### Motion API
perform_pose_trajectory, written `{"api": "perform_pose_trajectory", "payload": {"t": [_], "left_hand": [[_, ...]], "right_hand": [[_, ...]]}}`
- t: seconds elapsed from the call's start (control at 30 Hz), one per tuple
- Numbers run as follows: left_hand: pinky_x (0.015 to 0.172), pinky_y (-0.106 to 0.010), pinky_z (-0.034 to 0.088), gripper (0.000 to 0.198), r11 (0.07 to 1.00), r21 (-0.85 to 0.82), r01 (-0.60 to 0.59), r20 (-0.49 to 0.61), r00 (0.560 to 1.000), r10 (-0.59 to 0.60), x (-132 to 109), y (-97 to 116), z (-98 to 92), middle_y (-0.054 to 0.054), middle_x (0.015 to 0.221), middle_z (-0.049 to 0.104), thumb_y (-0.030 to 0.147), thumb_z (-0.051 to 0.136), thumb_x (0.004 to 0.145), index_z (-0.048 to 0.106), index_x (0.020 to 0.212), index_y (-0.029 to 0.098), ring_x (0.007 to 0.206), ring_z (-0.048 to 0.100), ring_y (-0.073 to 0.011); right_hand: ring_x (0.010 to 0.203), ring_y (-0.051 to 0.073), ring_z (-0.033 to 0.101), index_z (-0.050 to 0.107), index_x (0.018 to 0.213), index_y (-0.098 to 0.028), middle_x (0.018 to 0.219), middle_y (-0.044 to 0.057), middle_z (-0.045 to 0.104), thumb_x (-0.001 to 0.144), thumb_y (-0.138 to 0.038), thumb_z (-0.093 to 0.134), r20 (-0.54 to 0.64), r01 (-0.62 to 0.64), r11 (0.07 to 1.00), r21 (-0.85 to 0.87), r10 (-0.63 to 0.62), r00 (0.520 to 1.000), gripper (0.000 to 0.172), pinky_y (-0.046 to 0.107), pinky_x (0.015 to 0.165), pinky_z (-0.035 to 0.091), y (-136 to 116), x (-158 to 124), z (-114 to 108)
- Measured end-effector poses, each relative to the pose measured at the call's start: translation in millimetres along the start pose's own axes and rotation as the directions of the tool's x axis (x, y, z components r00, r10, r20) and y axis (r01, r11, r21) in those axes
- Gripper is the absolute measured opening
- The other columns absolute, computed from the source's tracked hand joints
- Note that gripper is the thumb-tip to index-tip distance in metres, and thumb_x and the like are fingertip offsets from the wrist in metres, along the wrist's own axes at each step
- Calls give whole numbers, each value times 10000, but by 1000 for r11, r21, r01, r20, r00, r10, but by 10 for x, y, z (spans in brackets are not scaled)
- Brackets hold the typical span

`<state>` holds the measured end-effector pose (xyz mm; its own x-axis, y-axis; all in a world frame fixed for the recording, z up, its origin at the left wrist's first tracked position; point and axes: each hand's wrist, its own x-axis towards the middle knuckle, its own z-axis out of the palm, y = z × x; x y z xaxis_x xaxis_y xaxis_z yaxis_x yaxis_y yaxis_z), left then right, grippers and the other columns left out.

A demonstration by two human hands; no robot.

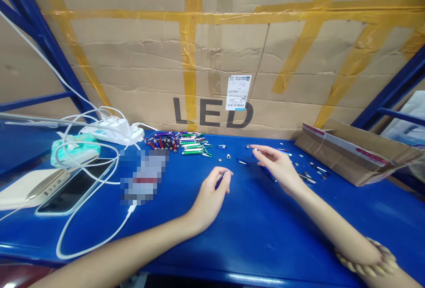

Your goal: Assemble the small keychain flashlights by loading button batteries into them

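Note:
My left hand [212, 190] rests on the blue table [252, 235], its fingers curled around a small dark blue keychain torch body [222, 179] with a silvery tip. My right hand [275, 164] reaches forward over the table with fingers stretched toward small metal parts; a tiny round piece [247, 146] lies just beyond the fingertips. A blue carabiner clip [242, 161] lies between the two hands. A heap of finished small torches in green, purple and red [181, 142] sits farther back.
A white power strip [113, 131] with white cables, a phone [71, 188], a power bank [26, 186] and a tissue pack [75, 148] lie at the left. An open cardboard box [352, 155] stands at the right. A large "LED" carton [212, 58] walls the back.

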<state>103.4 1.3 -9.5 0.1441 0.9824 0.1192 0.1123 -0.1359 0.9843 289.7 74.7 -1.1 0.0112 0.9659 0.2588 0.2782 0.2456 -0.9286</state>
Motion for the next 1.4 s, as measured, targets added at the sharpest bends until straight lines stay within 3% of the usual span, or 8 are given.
{"api": "perform_pose_trajectory", "payload": {"t": [0.17,0.27,0.43,0.57,0.73,0.87,1.13,1.4], "left_hand": [[544,-211,283,166,993,-83,88,-85,992,-95,21,18,6,51,660,382,350,467,835,441,809,189,600,365,-97],[531,-201,259,191,986,-95,138,-116,982,-148,28,45,3,58,663,349,348,499,816,403,759,194,598,323,-88],[515,-210,238,202,988,-82,128,-44,990,-132,35,55,-3,59,626,335,365,483,815,448,751,177,573,289,-90],[532,-219,255,284,998,-41,54,18,998,-54,40,-4,0,59,600,325,396,472,811,406,642,177,567,291,-92],[596,-232,298,284,1000,11,9,53,999,-10,57,-49,-6,37,638,415,405,493,792,466,650,160,632,370,-111],[559,-235,269,322,998,58,17,72,997,-22,60,-4,-15,49,585,384,418,491,787,453,600,159,588,337,-103],[481,-231,215,328,989,-63,136,89,987,-130,71,11,-15,53,533,387,454,471,764,441,604,169,502,306,-87],[469,-225,219,311,986,-88,141,85,987,-133,78,-28,-17,42,534,438,437,456,779,453,620,169,482,324,-82]], "right_hand": [[704,169,594,690,905,-147,786,75,660,681,-448,657,41,169,976,-135,-165,985,377,287,632,509,-63,-58,35],[676,162,597,674,926,-145,733,60,647,693,-417,656,138,229,965,-129,-211,968,359,275,595,506,-113,-116,83],[640,125,593,631,984,-154,734,30,644,713,-315,655,399,255,967,-20,-227,889,317,253,610,509,-215,-236,147],[614,108,580,632,962,-148,713,18,636,719,-269,644,501,248,969,-1,-214,838,271,240,609,506,-271,-297,168],[636,113,584,641,949,-154,725,19,640,718,-253,638,531,264,964,-15,-216,819,251,233,601,498,-273,-315,170],[642,117,582,648,961,-165,748,25,644,721,-264,640,530,280,960,-23,-226,817,259,233,589,489,-267,-330,165],[638,118,583,667,928,-151,753,38,656,729,-330,651,498,229,973,11,-204,843,268,237,598,495,-279,-315,190],[611,116,575,694,865,-174,744,35,667,723,-322,664,475,282,959,-16,-241,846,207,239,578,496,-293,-335,195]]}}
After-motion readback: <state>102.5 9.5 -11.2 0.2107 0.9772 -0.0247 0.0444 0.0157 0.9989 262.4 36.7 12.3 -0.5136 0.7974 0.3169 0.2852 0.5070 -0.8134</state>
